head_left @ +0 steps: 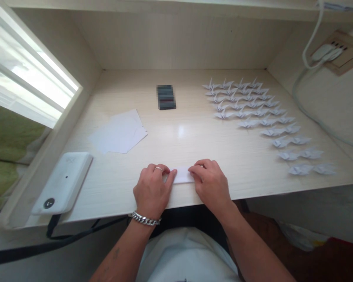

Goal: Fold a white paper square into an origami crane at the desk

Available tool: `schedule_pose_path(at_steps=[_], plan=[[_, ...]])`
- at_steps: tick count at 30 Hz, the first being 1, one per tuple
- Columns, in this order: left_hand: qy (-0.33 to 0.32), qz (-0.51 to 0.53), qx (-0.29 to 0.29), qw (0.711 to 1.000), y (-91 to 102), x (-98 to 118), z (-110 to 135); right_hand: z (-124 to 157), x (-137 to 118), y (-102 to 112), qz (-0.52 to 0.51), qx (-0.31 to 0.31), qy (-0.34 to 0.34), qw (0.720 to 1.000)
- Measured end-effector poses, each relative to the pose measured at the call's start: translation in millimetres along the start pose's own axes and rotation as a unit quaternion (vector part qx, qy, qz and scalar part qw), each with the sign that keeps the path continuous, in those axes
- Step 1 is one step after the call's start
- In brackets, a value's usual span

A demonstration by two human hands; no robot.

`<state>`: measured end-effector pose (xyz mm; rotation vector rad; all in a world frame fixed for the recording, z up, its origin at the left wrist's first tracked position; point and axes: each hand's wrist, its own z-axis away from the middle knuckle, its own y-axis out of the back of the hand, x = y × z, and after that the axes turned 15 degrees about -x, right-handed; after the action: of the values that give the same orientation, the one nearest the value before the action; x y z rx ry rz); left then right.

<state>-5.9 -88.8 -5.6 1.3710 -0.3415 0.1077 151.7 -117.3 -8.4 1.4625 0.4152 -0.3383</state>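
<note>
Paper strip lies near the bench front edge, ends pinched by the nearly closed left hand and right hand; uneven pressure from either could skew it.

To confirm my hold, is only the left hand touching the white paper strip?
No, the right hand also touches the white paper strip, at its right end.

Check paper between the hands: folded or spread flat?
Folded, by its outline: the paper shows as a narrow strip, much slimmer than the loose sheets. Number of layers: cannot tell.
</note>
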Motion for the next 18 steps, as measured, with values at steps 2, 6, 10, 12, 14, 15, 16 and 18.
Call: schedule_pose_path(at_steps=[2, 6, 10, 12, 14, 15, 16, 18], plan=[[-0.002, 0.004, 0.000, 1.000, -0.3, 0.2, 0.1, 2.0, -1.5, -8.0, 0.018, -0.006, 0.115, 0.993], [-0.011, 0.017, -0.005, 1.000, -0.2, -3.7, -2.1, 10.1, -10.2, -21.9, 0.055, -0.009, 0.159, 0.986], [-0.017, 0.073, -0.018, 0.997, 2.7, -15.6, -3.8, 17.2, -17.6, -27.1, 0.061, -0.001, 0.143, 0.988], [-0.022, 0.112, -0.012, 0.993, 4.2, -21.6, -2.1, 18.3, -19.0, -28.0, 0.062, 0.002, 0.139, 0.988], [-0.039, 0.133, -0.007, 0.990, 4.8, -24.7, 1.0, 18.2, -19.1, -28.8, 0.063, 0.005, 0.138, 0.988], [-0.053, 0.133, -0.008, 0.990, 4.6, -24.9, 2.6, 18.1, -18.9, -29.2, 0.062, 0.006, 0.138, 0.989], [-0.068, 0.127, -0.010, 0.990, 4.1, -24.2, 4.0, 18.0, -18.5, -29.6, 0.061, 0.007, 0.137, 0.989], [-0.089, 0.104, -0.011, 0.990, 2.2, -21.3, 5.7, 18.0, -18.0, -30.2, 0.057, 0.007, 0.135, 0.989]])
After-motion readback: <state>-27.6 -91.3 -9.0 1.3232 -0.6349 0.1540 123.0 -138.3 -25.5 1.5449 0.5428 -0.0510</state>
